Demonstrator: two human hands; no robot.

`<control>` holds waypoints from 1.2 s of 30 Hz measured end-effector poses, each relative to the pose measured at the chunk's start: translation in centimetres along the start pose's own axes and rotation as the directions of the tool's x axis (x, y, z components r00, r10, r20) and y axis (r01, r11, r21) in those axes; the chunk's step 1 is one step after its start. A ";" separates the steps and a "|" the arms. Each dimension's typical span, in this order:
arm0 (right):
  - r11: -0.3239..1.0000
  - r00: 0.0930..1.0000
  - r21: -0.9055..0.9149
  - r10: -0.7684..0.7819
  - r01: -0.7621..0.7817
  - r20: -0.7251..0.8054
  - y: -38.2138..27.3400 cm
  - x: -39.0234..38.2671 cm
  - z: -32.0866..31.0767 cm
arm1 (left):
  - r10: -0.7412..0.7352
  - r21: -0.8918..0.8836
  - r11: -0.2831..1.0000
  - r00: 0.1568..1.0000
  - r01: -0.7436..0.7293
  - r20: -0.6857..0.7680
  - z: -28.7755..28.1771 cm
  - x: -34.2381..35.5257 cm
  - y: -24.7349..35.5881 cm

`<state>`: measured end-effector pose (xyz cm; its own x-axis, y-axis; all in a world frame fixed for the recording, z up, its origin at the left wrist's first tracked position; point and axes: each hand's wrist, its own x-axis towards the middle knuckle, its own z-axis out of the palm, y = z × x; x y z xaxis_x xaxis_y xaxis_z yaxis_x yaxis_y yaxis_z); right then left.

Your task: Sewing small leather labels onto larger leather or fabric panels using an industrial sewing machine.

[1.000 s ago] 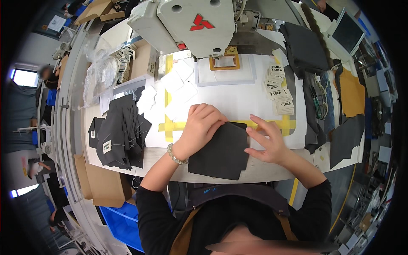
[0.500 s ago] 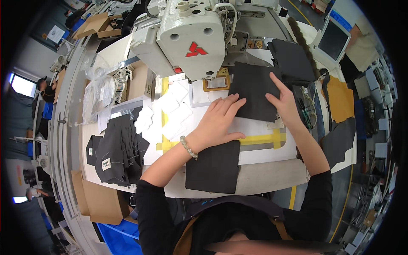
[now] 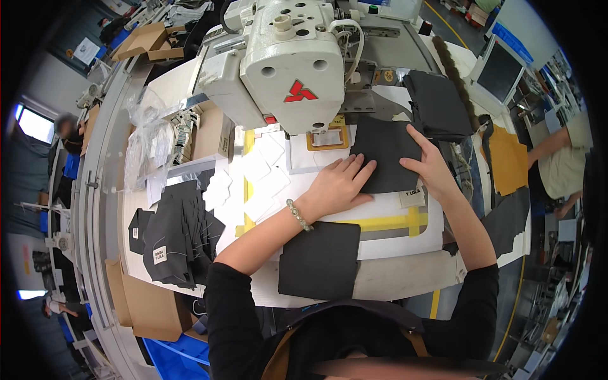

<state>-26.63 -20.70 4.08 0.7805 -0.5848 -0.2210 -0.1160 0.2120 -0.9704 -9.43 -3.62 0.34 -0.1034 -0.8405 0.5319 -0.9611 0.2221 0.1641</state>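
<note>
A dark fabric piece (image 3: 384, 152) lies flat on the white table, just right of the sewing machine's yellow-framed clamp (image 3: 327, 137). My left hand (image 3: 337, 182) presses flat on its lower left edge; a bead bracelet circles that wrist. My right hand (image 3: 429, 166) rests flat on its right edge, fingers spread. A second dark fabric piece (image 3: 320, 258) lies near the table's front edge, under my left forearm. A small white label (image 3: 412, 198) sits beside my right wrist.
A large white sewing machine (image 3: 286, 60) looms at the back. A pile of dark fabric pieces (image 3: 174, 233) lies at left, another stack (image 3: 437, 104) at back right. White patches (image 3: 256, 178), yellow tape (image 3: 392, 222), cardboard boxes and a monitor (image 3: 498, 66) surround the table. Other people work at the edges.
Both hands moved away from the near fabric piece toward the machine and slid a dark piece closer to the clamp. My head leaned forward, so the machine looks larger.
</note>
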 end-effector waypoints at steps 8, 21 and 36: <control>0.992 0.992 0.016 -0.128 0.128 0.019 0.9 -0.1 1.3 | 0.163 0.165 0.972 0.986 -0.167 0.038 0.2 -1.1 -1.2; 0.956 0.988 -0.253 -0.156 0.147 -0.018 0.8 3.1 3.7 | 0.072 0.411 0.903 0.987 -0.126 0.145 -1.3 -3.4 -4.4; -0.062 0.659 -0.777 -0.490 0.626 0.570 4.4 2.6 4.5 | -0.282 0.296 0.924 0.954 0.242 0.099 -4.1 -5.8 -3.9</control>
<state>-22.35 -17.74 -0.30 0.9217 -0.0432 0.3855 0.0181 -0.9879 -0.1538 -4.03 2.47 0.04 0.1470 -0.9137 0.3789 -0.9889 -0.1449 0.0343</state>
